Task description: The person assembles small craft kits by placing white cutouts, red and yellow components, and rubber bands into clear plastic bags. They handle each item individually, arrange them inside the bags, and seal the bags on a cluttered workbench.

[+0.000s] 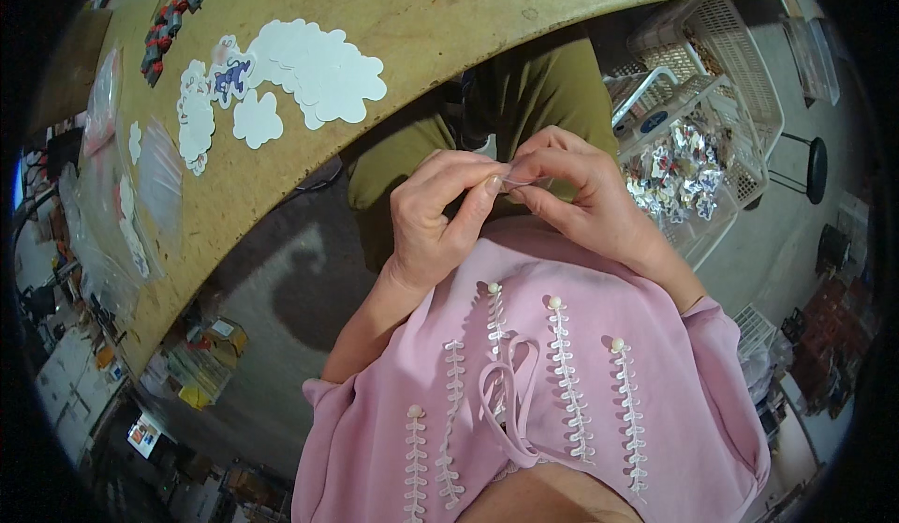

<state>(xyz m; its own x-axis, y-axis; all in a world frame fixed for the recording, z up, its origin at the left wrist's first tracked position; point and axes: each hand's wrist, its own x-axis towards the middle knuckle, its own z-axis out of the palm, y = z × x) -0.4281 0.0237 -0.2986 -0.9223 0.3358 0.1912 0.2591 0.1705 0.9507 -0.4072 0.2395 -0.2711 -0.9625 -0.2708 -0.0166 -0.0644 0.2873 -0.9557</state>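
Over my lap, my left hand [435,206] and my right hand [573,186] meet with their fingertips pinched together. Between them is a small piece of clear, thin plastic [526,182], mostly covered by the fingers; whether it is a bag or a film I cannot tell. On the table to the left, white cloud-shaped cutouts [323,72] lie overlapped in a fan. A single white cutout [257,118] rests below them. Beside it are a cutout with a purple printed figure [232,79] and an overlapped row of white cutouts [195,122].
Clear plastic bags [159,176] lie along the left of the worn table [468,17], whose curved edge runs before my lap. A chain of red and grey small parts [169,27] sits farther back. At right, white baskets [749,102] stand beside a pile of colourful printed cutouts [676,175].
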